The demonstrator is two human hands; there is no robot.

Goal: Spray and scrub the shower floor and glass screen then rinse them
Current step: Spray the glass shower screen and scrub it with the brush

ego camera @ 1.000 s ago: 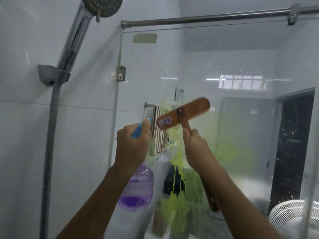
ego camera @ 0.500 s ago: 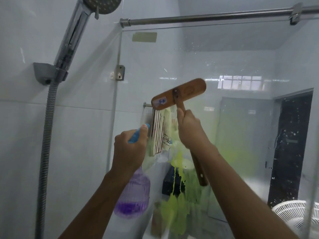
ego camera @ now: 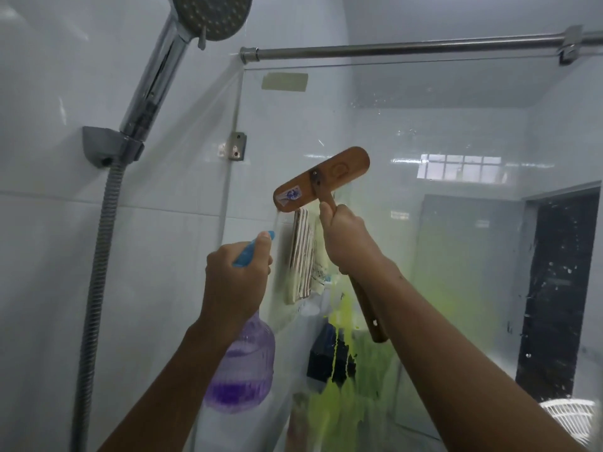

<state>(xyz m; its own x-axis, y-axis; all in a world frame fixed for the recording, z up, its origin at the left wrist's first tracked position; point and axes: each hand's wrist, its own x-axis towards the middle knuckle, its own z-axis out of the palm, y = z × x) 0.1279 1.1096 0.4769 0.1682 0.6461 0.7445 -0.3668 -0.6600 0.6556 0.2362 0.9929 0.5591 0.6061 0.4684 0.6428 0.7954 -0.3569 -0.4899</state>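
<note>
"Glass fills most of my feed: the clear glass shower screen (ego camera: 424, 223), with lime-green foam (ego camera: 346, 402) smeared across its lower middle and running down. The shower floor is out of my view. The chrome shower head (ego camera: 212, 14) sits parked in its wall holder at the upper left."

"What has changed?"

"The flat-headed wooden scrubbing brush (ego camera: 321, 179) has climbed. A second ago its head was level with the top of the striped towel (ego camera: 303, 252) hanging behind the pane. Now it sits above the towel, nearer the metal wall bracket (ego camera: 236, 146), and the green patch lies below it."

"So what does that mean for the job?"

"I judge the scrub is working upward, onto glass that looks bare of foam."

"And the bottle?"

"The clear ribbed spray bottle of violet liquid (ego camera: 241, 370) hangs just left of the brush, its blue trigger (ego camera: 251, 252) pointed at the pane."

"Hands?"

"My right hand (ego camera: 349, 243) is clenched round the brush handle just under the head. My left hand (ego camera: 235, 282) grasps the bottle's neck, one finger on the trigger. I can't tell whether it is squeezing."

"Progress?"

"Early, I'd say. The upper glass, the floor and the rinse are all left to do."
</note>
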